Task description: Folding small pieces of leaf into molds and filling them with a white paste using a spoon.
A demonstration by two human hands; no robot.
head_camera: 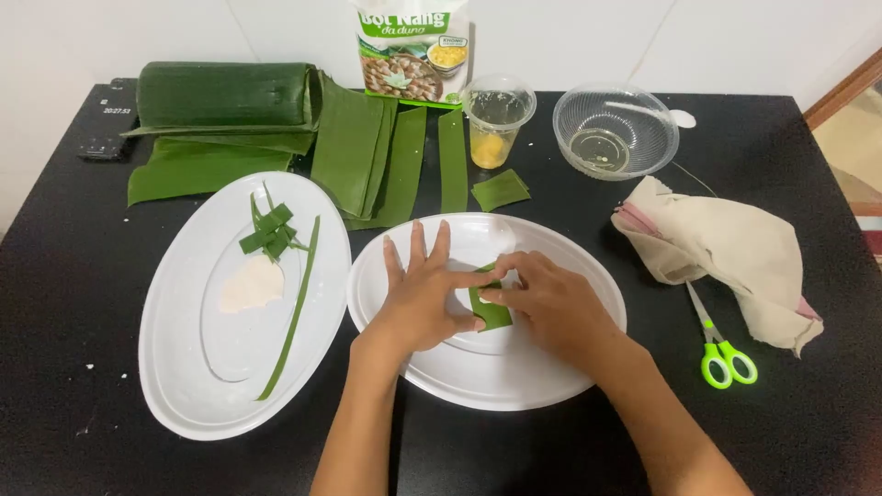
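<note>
Both my hands work over the right white oval plate point(551, 386). My left hand point(424, 294) lies flat, fingers spread, its thumb pressing a small folded green leaf piece point(491, 312). My right hand point(542, 298) pinches the same leaf piece from the right, with a bit of white dough showing at the fold. The left white oval plate point(184, 367) holds a lump of white dough point(250, 285), a small woven leaf knot point(271, 230) and a long thin leaf strip point(292, 321).
Banana leaf roll point(220, 94) and cut leaf strips point(404, 165) lie at the back. A flour bag point(412, 50), a plastic cup with yellow filling point(494, 119), a clear bowl point(614, 129), a beige cloth point(726, 248) and green-handled scissors point(721, 344) are on the black table.
</note>
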